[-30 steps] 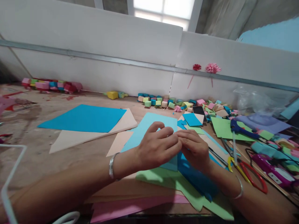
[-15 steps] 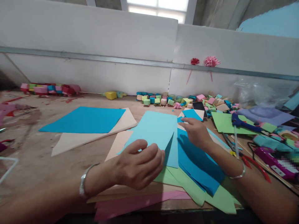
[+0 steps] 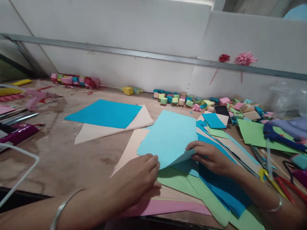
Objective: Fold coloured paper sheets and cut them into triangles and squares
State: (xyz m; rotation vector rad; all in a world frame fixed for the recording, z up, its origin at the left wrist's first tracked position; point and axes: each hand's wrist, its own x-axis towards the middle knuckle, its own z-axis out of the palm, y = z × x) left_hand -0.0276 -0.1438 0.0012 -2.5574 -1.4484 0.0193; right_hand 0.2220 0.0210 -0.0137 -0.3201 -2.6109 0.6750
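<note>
A light blue sheet of paper lies in front of me, its near edge raised and curling. My left hand is closed on the sheet's near left corner, thumb underneath. My right hand pinches the near right corner between thumb and fingers. Below the lifted edge shows more light blue paper. Green sheets, a pink sheet and darker blue sheets lie beneath and around it. Scissors with yellow handles lie beside my right wrist.
A blue sheet on a cream sheet lies to the left. Small paper blocks line the wall. A phone, a blue-handled tool and red handles sit right. A pink glue gun lies far left.
My right hand has come down from the far right side to the sheet's near right corner and grips it. My left hand has lowered with its corner. The view has shifted left and downward.
</note>
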